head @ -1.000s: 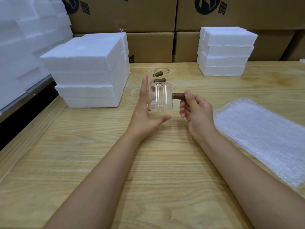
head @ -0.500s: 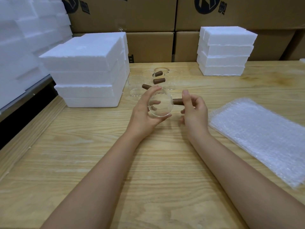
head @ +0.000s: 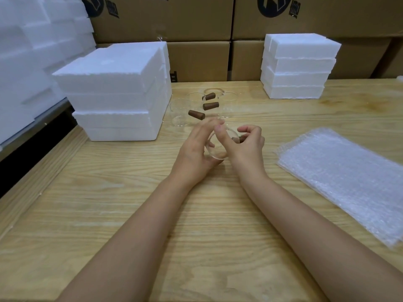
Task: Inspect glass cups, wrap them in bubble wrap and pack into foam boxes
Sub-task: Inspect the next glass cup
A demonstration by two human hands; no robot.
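A clear glass cup (head: 214, 152) with a brown wooden handle (head: 238, 139) is held above the table between both hands, tipped so its round rim faces me. My left hand (head: 196, 150) cups its left side with curled fingers. My right hand (head: 246, 144) pinches the handle, thumb lying across the glass. Several more glass cups (head: 181, 115) with brown handles stand behind on the table. A stack of bubble wrap sheets (head: 349, 177) lies at the right.
Large white foam boxes (head: 117, 90) are stacked at the left, smaller foam boxes (head: 298, 66) at the back right. More foam fills a shelf at far left. Cardboard cartons (head: 196, 25) line the back of the wooden table (head: 109, 203).
The cup has been tipped from upright until its rim faces me. My left fingers have curled round it and my right thumb has moved over the glass. Both hands drew closer together.
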